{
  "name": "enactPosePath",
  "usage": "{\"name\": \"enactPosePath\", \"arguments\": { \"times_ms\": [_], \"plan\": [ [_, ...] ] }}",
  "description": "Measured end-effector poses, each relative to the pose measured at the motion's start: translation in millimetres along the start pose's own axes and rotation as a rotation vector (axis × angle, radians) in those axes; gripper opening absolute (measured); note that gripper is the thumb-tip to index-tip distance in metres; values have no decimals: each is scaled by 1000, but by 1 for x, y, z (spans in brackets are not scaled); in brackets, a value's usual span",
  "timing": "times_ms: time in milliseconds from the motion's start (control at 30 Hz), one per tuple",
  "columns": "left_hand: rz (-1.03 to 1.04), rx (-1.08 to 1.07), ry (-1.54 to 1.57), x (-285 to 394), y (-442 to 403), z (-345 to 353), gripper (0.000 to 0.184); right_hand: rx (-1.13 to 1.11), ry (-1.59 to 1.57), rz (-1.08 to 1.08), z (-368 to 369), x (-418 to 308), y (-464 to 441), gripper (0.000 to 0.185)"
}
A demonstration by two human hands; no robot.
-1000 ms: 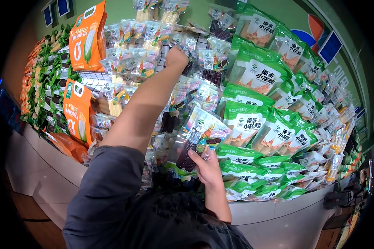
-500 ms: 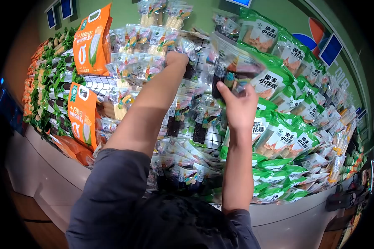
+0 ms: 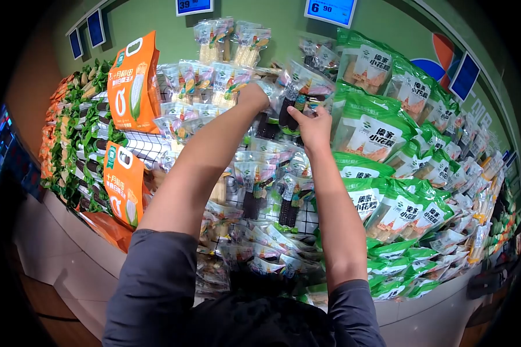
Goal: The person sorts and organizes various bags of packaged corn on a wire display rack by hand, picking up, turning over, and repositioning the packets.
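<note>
My right hand [image 3: 312, 126] grips the lower side of a clear plastic bag of dark corn [image 3: 291, 104], its thumb pressed on the front. The bag is held upright against the upper rows of the rack. My left hand [image 3: 255, 97] reaches in just left of that bag, among other packs; its fingers are hidden. Packs of pale corn [image 3: 226, 84] stand left of my left hand. Below my hands, more bagged dark corn [image 3: 288, 199] leans on the white wire rack [image 3: 311, 220].
Green-and-white bags [image 3: 376, 133] fill tiers at the right. Large orange corn bags [image 3: 134, 87] stand at the left, beside loose leafy corn [image 3: 87, 124]. Price screens [image 3: 330, 10] hang above. A pale ledge [image 3: 92, 254] runs along the display's lower front.
My right hand has carried the dark corn bag farther into the rack and leftward, close to my left hand. The view has tilted up, showing more of the price screens.
</note>
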State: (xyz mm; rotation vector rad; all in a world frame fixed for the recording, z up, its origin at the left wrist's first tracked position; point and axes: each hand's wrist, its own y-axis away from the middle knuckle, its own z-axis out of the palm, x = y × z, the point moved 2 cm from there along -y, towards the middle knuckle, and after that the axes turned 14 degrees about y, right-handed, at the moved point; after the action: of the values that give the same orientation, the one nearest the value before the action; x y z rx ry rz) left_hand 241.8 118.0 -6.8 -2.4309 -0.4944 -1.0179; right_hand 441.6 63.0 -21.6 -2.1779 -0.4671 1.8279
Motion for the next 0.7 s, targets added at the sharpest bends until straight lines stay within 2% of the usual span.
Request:
{"name": "enactPosePath", "arguments": {
  "times_ms": [67,100,133,200,233,300,400,467,567,633,667,700],
  "plan": [
    [-66,-145,-16,-3,-10,-2,36,5,-81,-14,11,25,-9,24],
    [-71,-145,-20,-15,-31,10,36,-38,-123,26,15,32,-10,25],
    [-172,-271,156,-35,-61,36,30,-41,-124,31,17,35,-8,25],
    [-280,-393,332,-44,-69,44,25,-114,-231,54,25,37,-3,25],
    [-363,-488,500,-37,-57,36,22,-145,-320,87,26,29,3,25],
    [-450,-582,666,-29,-45,26,22,-177,-306,105,33,39,0,25],
    [-428,-649,795,-27,-43,20,10,-219,-300,113,40,49,-2,28],
    [-452,-685,875,-29,-41,19,11,-234,-311,105,43,49,-5,29],
    [-480,-721,922,-29,-40,17,13,-256,-256,12,46,59,-15,40],
    [-471,-740,920,-33,-50,21,14,-152,32,-134,43,58,-23,57],
    [-465,-745,916,-35,-54,25,14,-148,33,-135,40,59,-26,57],
    [-458,-751,912,-31,-50,22,14,-127,242,-114,36,53,-26,63]
  ]
}}
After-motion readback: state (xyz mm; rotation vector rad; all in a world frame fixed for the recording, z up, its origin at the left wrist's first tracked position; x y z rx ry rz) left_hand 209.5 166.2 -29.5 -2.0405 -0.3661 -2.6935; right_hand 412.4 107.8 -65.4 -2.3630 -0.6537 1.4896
